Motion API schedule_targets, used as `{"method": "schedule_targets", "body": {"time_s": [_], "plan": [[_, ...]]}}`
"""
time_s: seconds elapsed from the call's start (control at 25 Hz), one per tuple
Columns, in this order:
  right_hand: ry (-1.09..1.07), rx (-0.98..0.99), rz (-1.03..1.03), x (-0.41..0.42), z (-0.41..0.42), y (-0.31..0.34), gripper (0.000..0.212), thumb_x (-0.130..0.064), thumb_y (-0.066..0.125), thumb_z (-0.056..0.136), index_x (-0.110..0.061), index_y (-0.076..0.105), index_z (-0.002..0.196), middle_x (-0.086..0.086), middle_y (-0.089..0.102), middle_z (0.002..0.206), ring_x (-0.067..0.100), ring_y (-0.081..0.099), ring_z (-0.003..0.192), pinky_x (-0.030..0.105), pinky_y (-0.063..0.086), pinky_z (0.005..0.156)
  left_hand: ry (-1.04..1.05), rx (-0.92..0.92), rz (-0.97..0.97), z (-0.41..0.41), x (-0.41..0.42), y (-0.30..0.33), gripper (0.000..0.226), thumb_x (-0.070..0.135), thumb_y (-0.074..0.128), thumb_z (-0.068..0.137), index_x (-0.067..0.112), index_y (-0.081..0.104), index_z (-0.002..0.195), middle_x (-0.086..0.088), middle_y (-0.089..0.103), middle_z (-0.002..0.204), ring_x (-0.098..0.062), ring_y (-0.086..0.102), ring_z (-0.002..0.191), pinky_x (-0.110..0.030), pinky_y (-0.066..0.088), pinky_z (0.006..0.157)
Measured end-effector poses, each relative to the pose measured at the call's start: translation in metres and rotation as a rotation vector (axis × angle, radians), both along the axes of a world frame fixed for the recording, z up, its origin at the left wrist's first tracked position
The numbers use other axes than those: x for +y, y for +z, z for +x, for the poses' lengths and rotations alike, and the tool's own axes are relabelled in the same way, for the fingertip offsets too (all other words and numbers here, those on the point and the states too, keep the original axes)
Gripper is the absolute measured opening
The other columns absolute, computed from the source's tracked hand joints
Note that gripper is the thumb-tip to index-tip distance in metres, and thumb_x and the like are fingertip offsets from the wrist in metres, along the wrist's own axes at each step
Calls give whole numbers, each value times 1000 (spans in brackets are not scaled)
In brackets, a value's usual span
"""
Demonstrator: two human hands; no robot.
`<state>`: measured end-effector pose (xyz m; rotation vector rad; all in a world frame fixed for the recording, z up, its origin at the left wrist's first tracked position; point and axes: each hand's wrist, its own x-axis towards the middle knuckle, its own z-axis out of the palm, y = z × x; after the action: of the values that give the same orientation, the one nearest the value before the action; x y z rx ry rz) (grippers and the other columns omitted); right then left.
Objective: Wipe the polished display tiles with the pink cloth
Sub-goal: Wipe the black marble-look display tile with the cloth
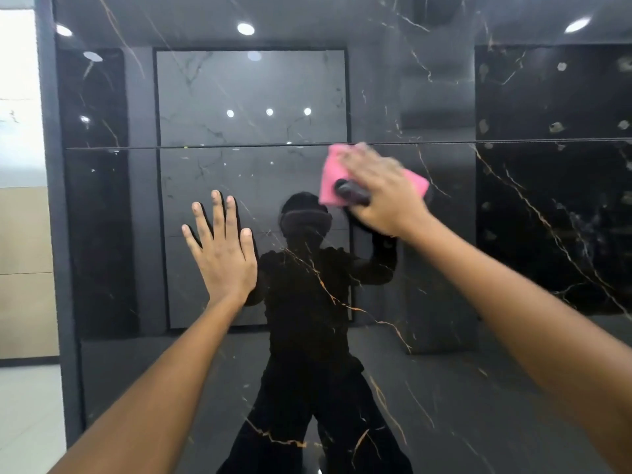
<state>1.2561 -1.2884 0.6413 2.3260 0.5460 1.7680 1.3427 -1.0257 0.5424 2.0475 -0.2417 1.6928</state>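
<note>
Glossy black marble display tiles with gold veins fill the view: a lower tile and an upper tile, split by a thin horizontal joint. My right hand presses the folded pink cloth flat against the lower tile just under the joint, fingers stretched over it and blurred by motion. My left hand lies flat on the lower tile with fingers spread, to the left of and below the cloth. The tiles mirror me, ceiling lights and other panels.
The dark frame edge of the display runs down the left. Beyond it are a white wall, beige panels and pale floor.
</note>
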Motion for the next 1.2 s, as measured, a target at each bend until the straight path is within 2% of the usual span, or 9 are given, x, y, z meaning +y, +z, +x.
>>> {"method": "schedule_targets", "body": {"time_s": [0.16, 0.24, 0.36, 0.48, 0.72, 0.84, 1.0, 1.08, 1.2], "plan": [[85, -275, 743, -45, -11, -36, 69, -12, 62, 75, -13, 45, 142, 8, 41, 149, 32, 35, 139, 46, 29, 109, 3, 2, 5, -3, -2, 0, 60, 36, 23, 100, 19, 12, 157, 1, 3, 164, -31, -1, 150, -54, -1, 119], [112, -200, 566, -22, -1, -98, 68, -18, 59, 77, -11, 44, 142, 8, 39, 150, 30, 33, 140, 42, 28, 108, 1, 12, 9, -3, 0, 2, 60, 36, 24, 101, 20, 12, 157, 1, 4, 164, -31, 0, 150, -53, -2, 119], [-15, 132, -58, 2, -14, -214, 75, -31, 52, 76, -20, 34, 149, -3, 27, 156, 20, 17, 147, 39, 14, 115, -45, 60, -37, -10, -7, -9, 58, 34, 27, 102, 18, 12, 156, -1, 5, 164, -30, 1, 150, -51, 0, 120], [-93, 192, -434, -13, -29, -218, 75, -32, 47, 75, -19, 31, 148, 3, 34, 154, 25, 23, 144, 44, 19, 116, -127, 152, -49, -26, -22, -70, 60, 33, 29, 100, 15, 14, 156, -1, 5, 164, -27, -1, 151, -47, 2, 121], [22, -187, 413, -39, -13, -59, 69, -8, 61, 69, -4, 51, 137, 11, 46, 145, 33, 32, 141, 42, 22, 115, -91, 132, 61, -17, -25, -188, 60, 33, 27, 101, 15, 8, 155, 4, -8, 164, -24, -6, 151, -46, 0, 121], [160, -136, 190, 16, 11, -137, 64, -10, 58, 72, 0, 52, 135, 16, 47, 143, 32, 36, 138, 40, 25, 117, -110, 126, 49, -13, -27, -187, 60, 32, 28, 100, 14, 10, 154, 8, -9, 163, -21, -7, 151, -40, -6, 122], [67, 261, -365, 33, -4, -295, 81, -17, 67, 67, -11, 41, 144, 5, 38, 151, 20, 25, 144, 36, 17, 119, -119, 116, 74, -13, -24, -188, 59, 32, 28, 101, 13, 11, 154, 9, -11, 163, -19, -9, 150, -40, -5, 122], [75, 361, -628, 7, -8, -287, 91, -12, 73, 62, -11, 34, 144, 7, 37, 150, 20, 25, 143, 33, 11, 121, -125, 123, 67, -14, -24, -191, 59, 32, 27, 101, 14, 8, 154, 10, -11, 163, -20, -8, 150, -41, -4, 122], [140, 69, -101, -7, 1, -182, 68, -10, 67, 73, -4, 48, 138, 16, 46, 143, 31, 36, 138, 39, 25, 117, -122, 116, 58, -15, -26, -191, 60, 31, 27, 101, 14, 7, 154, 8, -10, 163, -21, -7, 150, -39, -5, 122]]}}
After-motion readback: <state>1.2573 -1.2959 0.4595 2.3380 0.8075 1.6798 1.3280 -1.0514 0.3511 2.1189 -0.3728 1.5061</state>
